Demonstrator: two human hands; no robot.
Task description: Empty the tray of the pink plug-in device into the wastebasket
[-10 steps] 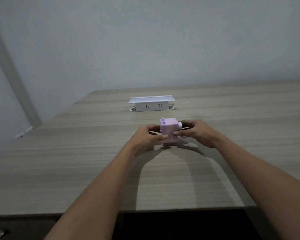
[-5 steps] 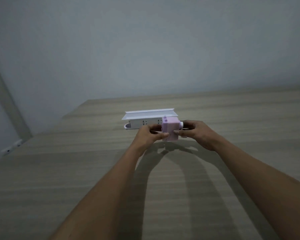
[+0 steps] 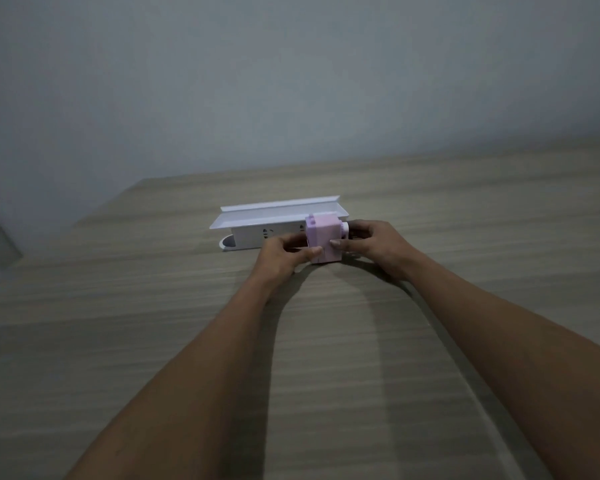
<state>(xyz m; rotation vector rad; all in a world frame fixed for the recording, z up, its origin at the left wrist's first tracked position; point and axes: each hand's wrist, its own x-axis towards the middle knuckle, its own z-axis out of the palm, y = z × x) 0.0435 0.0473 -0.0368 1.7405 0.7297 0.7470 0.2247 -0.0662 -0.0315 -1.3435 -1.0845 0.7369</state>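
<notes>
A small pink boxy plug-in device [image 3: 322,237] is held upright right in front of the white socket box [image 3: 264,235] on the wooden table [image 3: 118,306]. My left hand [image 3: 284,252] grips its left side with thumb and fingers. My right hand [image 3: 374,242] grips its right side, fingers by a round knob. The device's tray cannot be made out. No wastebasket is in view.
The white socket box has a raised lid [image 3: 281,213] and an oval cable opening [image 3: 226,243] at its left end. A pale wall [image 3: 291,81] stands behind the table. The table's left edge runs diagonally at far left.
Both hands have carried the pink device away from me, up to the front of the white socket box. The camera has moved closer over the table.
</notes>
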